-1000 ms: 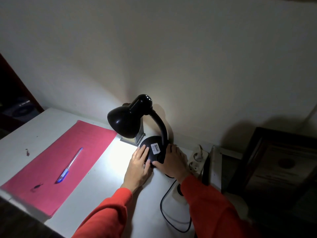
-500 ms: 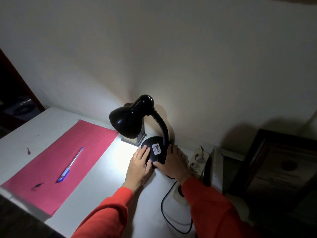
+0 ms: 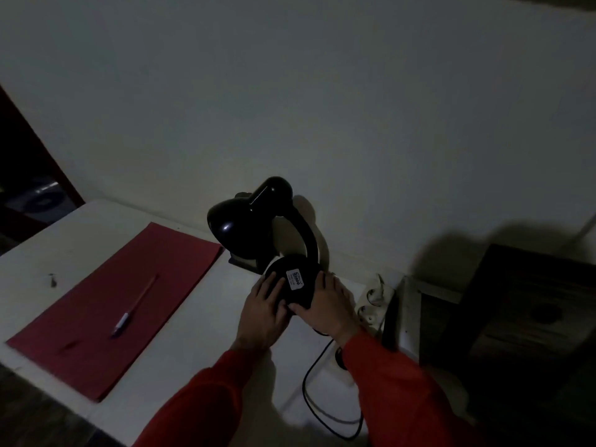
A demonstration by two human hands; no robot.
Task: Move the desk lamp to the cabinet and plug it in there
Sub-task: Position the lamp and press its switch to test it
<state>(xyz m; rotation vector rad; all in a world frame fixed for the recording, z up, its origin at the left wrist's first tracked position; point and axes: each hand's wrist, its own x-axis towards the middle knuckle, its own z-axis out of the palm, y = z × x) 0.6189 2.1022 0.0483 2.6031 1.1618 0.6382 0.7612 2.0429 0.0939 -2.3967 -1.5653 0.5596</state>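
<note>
Desk lamp [image 3: 238, 227], unlit: your left hand [image 3: 263, 312] and right hand [image 3: 325, 308] are resting flat on it. Its cord [image 3: 309, 404] is likely needing unplugging next.

Lighting is dim throughout. A plain pale wall [image 3: 322, 91] fills the upper frame. A white desk [image 3: 200, 317] stands against it at lower left. A dark wooden cabinet [image 3: 532, 301] stands at right, beside the desk. A dark reddish frame [image 3: 32, 150] runs along the left edge.

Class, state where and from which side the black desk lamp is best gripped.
Grip the desk lamp by its round base from the near side, a hand on each flank, as the left hand and right hand lie now. The base is wide and low; held by the thin curved neck, the overhanging shade would probably swing.
</note>
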